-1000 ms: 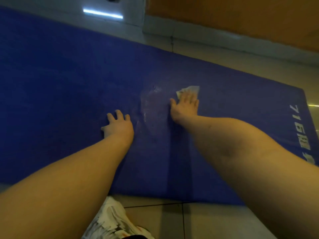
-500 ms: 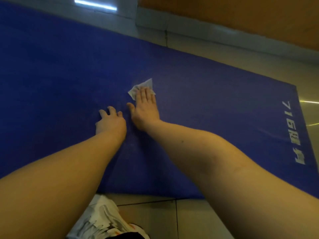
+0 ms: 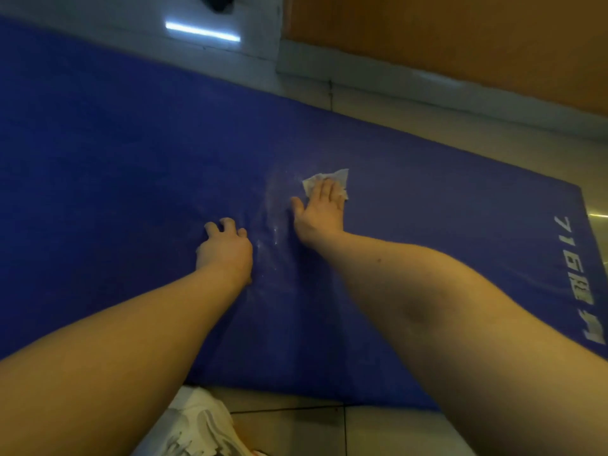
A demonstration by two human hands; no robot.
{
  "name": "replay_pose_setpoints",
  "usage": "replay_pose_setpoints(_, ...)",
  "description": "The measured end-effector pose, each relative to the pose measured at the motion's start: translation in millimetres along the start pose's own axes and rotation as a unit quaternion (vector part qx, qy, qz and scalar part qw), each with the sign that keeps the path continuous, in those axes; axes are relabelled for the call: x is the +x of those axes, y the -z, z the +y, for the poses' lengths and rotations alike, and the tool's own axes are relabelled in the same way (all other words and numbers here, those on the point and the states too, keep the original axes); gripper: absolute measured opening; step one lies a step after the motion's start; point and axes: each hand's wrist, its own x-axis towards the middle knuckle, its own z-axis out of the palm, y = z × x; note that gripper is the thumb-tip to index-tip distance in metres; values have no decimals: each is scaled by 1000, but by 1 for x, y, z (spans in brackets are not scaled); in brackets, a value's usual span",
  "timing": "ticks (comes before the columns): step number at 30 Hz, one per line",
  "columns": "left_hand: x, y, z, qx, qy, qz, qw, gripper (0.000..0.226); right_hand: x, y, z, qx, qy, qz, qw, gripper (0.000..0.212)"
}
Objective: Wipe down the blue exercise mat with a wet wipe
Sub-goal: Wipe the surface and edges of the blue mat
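Note:
The blue exercise mat (image 3: pixel 115 166) lies flat across the tiled floor, with white lettering near its right end. My right hand (image 3: pixel 318 212) presses a crumpled white wet wipe (image 3: pixel 340 179) onto the middle of the mat with straight fingers; most of the wipe is hidden under them. A wet, shiny streak shows on the mat just left of that hand. My left hand (image 3: pixel 225 248) rests on the mat to the lower left, its fingers bent against the surface and holding nothing.
Pale floor tiles (image 3: pixel 460 126) run along the mat's far edge, below an orange wall (image 3: pixel 460 37). A light reflection (image 3: pixel 202 31) shows at the top left. A white shoe (image 3: pixel 197 426) stands on the tiles by the mat's near edge.
My right hand has slid the wipe to the right again, away from my left hand, after sweeping left beside it. A wet streak now shows between the hands. The left hand stays put.

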Motion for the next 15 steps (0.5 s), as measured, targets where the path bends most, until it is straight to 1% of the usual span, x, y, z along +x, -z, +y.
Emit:
replay_pose_setpoints(3, -5, 5, -6, -9, -18, 4, 1000, 103, -9, -16, -38, -18, 102, -15, 995, 84)
replay_pose_setpoints(5, -6, 7, -10, -8, -26, 11, 1000, 104, -12, -18, -43, -34, 170, -19, 985, 81)
replay_pose_setpoints(6, -7, 7, -9, -8, -29, 13, 999, 104, -12, -15, -36, -39, 185, -15, 982, 80)
replay_pose_setpoints(7, -7, 8, -10, -8, -31, 14, 999, 104, -9, -13, -26, -44, 183, -3, 982, 79)
replay_pose_setpoints(8, -7, 8, -10, -6, -33, 13, 999, 103, -6, -11, -11, -48, 164, 15, 985, 80)
replay_pose_setpoints(10, -7, 7, -11, 2, -40, 15, 999, 103, 3, 0, 22, -52, 93, 43, 993, 87)
replay_pose_setpoints(12, -6, 5, -15, 10, -51, 22, 998, 105, 11, 11, 49, -30, 42, 37, 998, 86)
replay_pose_setpoints(15, -6, 4, -23, 24, -85, 26, 996, 106, 14, 19, 56, 9, 32, 17, 999, 79)
